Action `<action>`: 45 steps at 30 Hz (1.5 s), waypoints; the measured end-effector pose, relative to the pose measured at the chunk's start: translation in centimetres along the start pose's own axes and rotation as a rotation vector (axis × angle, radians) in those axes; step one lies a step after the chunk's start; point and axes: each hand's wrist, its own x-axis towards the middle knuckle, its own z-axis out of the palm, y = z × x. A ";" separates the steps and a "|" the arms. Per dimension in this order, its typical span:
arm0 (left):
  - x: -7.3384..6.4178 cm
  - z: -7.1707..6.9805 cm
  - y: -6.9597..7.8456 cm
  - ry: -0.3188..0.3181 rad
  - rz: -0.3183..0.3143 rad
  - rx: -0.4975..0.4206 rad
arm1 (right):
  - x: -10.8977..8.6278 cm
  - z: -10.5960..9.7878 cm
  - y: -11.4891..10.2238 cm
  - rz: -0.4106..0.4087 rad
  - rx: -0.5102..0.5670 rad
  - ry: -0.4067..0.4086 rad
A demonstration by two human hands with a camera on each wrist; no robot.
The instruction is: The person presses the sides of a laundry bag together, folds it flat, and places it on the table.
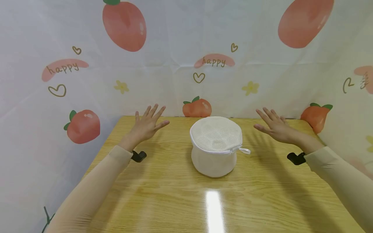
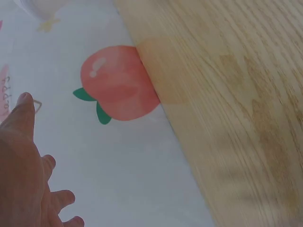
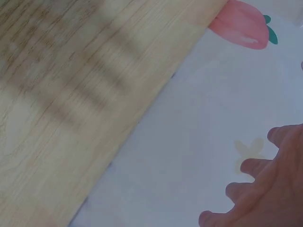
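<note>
Currently, fingers spread wide on left hand (image 1: pixel 146 127) and right hand (image 1: pixel 277 128), gripping nothing | white mesh-topped bag (image 1: pixel 215 145) stands between them, touching neither | its ribbon tab (image 1: pixel 246 151) points toward right hand | counter (image 1: pixel 163 191) underneath | risk: soft-looking walls (image 1: pixel 214 164) may buckle if squeezed hard; tab may snag if a finger catches it

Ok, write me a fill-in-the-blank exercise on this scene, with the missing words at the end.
1. In the head view, the white mesh bag appears ____ the left hand and the right hand.
2. Its loop tab sticks out toward the person's ____ side.
3. The legible word printed on the cloth backdrop is ____.
4. The number of hands touching the bag is ____.

Missing words: between; right; happy; zero.
</note>
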 end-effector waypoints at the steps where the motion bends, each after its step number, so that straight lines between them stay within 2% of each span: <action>1: 0.0 0.0 0.0 0.000 0.001 0.005 | 0.0 0.0 -0.1 -0.002 0.006 -0.002; 16: -0.5 0.6 1.0 -0.002 0.028 0.008 | -0.5 0.6 -1.3 -0.031 0.048 -0.024; 29: -1.0 0.5 2.6 -0.005 0.070 -0.028 | -1.0 0.8 -2.4 -0.065 0.120 -0.026; 33: -1.0 0.5 2.9 -0.024 0.082 -0.113 | -1.0 0.9 -2.4 -0.068 0.173 -0.038; 40: -0.8 0.4 3.1 -0.070 0.114 -0.305 | -1.1 0.7 -2.6 -0.086 0.320 -0.104; 45: -0.8 0.2 3.3 -0.108 0.157 -0.486 | -1.3 0.5 -2.9 -0.070 0.370 -0.139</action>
